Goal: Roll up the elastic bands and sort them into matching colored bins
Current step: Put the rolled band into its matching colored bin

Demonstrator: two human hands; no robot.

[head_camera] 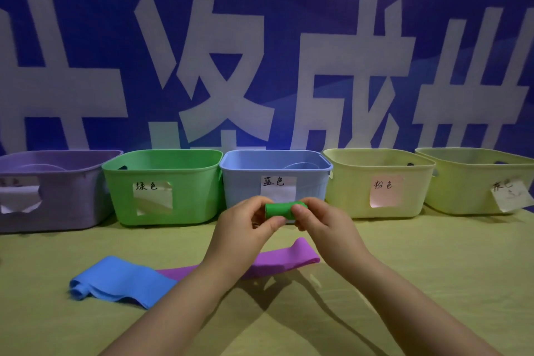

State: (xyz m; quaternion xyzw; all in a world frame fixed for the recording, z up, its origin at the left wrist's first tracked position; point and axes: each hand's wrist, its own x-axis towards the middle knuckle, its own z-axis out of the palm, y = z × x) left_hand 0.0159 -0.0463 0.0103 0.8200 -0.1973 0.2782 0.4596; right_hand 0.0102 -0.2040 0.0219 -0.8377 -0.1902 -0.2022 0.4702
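A green elastic band (pixel 279 209), rolled into a short tube, is held above the table in front of the blue bin (pixel 245 179). My left hand (pixel 245 228) pinches its left end and my right hand (pixel 320 225) pinches its right end. A blue band (pixel 115 280) lies flat and wavy on the table at the lower left. A purple band (pixel 289 257) lies flat under my forearms, partly hidden by them. The green bin (pixel 190 196) stands left of the blue one, and the purple bin (pixel 72 196) is at the far left.
Two pale yellow bins (pixel 355 193) (pixel 462 191) with paper labels stand at the right of the row. All bins line the back of the yellow-green tablecloth (pixel 433 269), against a blue banner with large white characters.
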